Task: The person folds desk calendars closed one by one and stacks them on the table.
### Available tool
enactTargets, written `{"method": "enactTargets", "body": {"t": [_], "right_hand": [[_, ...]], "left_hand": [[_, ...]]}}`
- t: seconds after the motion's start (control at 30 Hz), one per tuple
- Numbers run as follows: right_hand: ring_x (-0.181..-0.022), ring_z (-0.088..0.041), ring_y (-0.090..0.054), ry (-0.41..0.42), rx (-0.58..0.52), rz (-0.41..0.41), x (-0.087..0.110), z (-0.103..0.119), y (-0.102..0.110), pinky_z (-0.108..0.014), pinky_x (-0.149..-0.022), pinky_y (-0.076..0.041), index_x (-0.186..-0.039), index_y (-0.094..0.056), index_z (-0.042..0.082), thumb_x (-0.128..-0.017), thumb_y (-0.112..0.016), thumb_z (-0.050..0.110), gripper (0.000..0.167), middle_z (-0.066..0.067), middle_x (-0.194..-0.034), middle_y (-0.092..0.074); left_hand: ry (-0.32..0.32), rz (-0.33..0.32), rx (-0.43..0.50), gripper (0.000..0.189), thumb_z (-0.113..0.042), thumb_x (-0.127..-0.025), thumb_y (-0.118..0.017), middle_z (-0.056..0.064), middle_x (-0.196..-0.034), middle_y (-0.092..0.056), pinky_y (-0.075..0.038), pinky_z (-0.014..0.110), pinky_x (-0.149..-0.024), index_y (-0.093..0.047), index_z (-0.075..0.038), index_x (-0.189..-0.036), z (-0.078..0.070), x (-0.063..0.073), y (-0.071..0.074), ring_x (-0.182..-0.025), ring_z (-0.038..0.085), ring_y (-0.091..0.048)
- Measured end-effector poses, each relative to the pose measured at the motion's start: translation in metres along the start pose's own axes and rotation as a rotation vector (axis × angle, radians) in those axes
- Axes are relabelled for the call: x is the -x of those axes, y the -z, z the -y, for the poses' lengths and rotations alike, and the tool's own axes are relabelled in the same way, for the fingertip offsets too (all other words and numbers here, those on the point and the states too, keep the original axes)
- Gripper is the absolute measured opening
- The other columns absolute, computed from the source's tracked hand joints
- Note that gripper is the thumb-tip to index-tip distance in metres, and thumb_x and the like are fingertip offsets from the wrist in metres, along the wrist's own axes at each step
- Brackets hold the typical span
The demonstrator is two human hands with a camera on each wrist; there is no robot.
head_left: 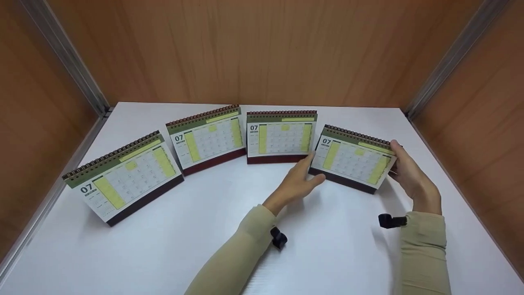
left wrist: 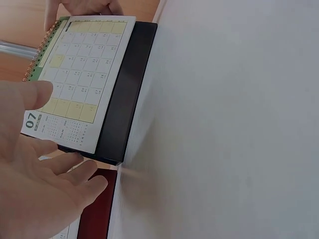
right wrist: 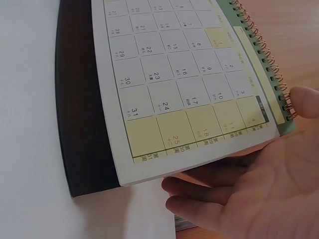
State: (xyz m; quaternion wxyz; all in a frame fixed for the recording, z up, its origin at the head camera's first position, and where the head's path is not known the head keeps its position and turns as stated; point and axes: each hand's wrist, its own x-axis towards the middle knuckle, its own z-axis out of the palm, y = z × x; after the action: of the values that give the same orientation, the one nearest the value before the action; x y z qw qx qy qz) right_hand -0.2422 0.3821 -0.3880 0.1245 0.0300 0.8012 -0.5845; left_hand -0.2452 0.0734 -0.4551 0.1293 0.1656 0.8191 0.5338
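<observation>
A desk calendar [head_left: 353,159] with a dark brown base, a green header and a coil binding stands tilted at the right, its page marked 07. My right hand [head_left: 414,177] grips its right end, thumb at the coil corner and fingers behind the side edge. In the right wrist view the fingers [right wrist: 204,194] reach under the page's edge. At the calendar's left end is my left hand [head_left: 295,183], its fingers extended along the side edge. The left thumb [left wrist: 39,94] is spread in front of the page.
Left of the hands stand more desk calendars in an arc: one with a red base [head_left: 282,137], another red-based one [head_left: 206,141] and a dark-based one [head_left: 127,178] at far left. Wooden panels [head_left: 262,49] wall in the white table [head_left: 163,254].
</observation>
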Motion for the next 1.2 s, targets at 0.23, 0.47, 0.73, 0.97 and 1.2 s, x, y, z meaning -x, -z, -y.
{"method": "enactTargets", "body": {"t": [0.23, 0.47, 0.73, 0.97, 1.2], "right_hand": [[-0.130, -0.021, -0.041, 0.001, 0.009, 0.020, -0.002, -0.002, 0.005, -0.054, -0.130, -0.013, -0.151, -0.039, 0.006, -0.106, -0.016, 0.073, 0.084, -0.006, -0.133, -0.051], [-0.145, -0.027, -0.031, 0.045, -0.021, 0.003, -0.008, -0.006, -0.004, -0.052, -0.132, -0.009, -0.154, -0.035, 0.005, -0.108, -0.017, 0.070, 0.082, -0.014, -0.142, -0.043], [-0.138, -0.020, -0.035, 0.064, -0.066, 0.012, -0.010, -0.006, -0.010, -0.049, -0.131, -0.011, -0.151, -0.037, 0.010, -0.110, -0.018, 0.067, 0.073, -0.008, -0.141, -0.043], [-0.141, -0.020, -0.034, 0.048, -0.036, -0.026, -0.006, -0.003, -0.009, -0.051, -0.132, -0.009, -0.156, -0.036, 0.009, -0.109, -0.016, 0.067, 0.077, -0.008, -0.141, -0.044], [-0.137, -0.016, -0.039, 0.098, -0.061, -0.108, -0.003, 0.005, -0.006, -0.044, -0.132, -0.014, -0.156, -0.036, 0.002, -0.113, -0.031, 0.056, 0.069, -0.001, -0.134, -0.048]], "left_hand": [[0.000, 0.009, 0.004, 0.083, -0.039, -0.107, -0.063, 0.004, -0.175, -0.026, -0.022, 0.042, -0.131, -0.015, -0.022, -0.172, 0.001, -0.001, 0.000, -0.161, 0.022, -0.025], [0.004, 0.018, -0.025, 0.082, -0.038, -0.108, -0.062, 0.004, -0.176, -0.023, -0.020, 0.042, -0.132, -0.015, -0.022, -0.172, 0.004, 0.001, 0.005, -0.162, 0.022, -0.024], [-0.028, 0.034, -0.018, 0.082, -0.033, -0.108, -0.062, 0.006, -0.176, -0.020, -0.019, 0.043, -0.132, -0.012, -0.018, -0.172, 0.006, 0.000, 0.008, -0.162, 0.024, -0.022], [-0.065, 0.040, -0.013, 0.082, -0.028, -0.109, -0.062, 0.011, -0.174, -0.023, -0.020, 0.041, -0.131, -0.010, -0.015, -0.172, 0.006, -0.002, 0.005, -0.161, 0.025, -0.024], [-0.050, 0.029, -0.015, 0.081, -0.029, -0.108, -0.062, 0.008, -0.173, -0.027, -0.022, 0.040, -0.131, -0.012, -0.018, -0.172, 0.004, -0.005, 0.004, -0.160, 0.024, -0.028]]}}
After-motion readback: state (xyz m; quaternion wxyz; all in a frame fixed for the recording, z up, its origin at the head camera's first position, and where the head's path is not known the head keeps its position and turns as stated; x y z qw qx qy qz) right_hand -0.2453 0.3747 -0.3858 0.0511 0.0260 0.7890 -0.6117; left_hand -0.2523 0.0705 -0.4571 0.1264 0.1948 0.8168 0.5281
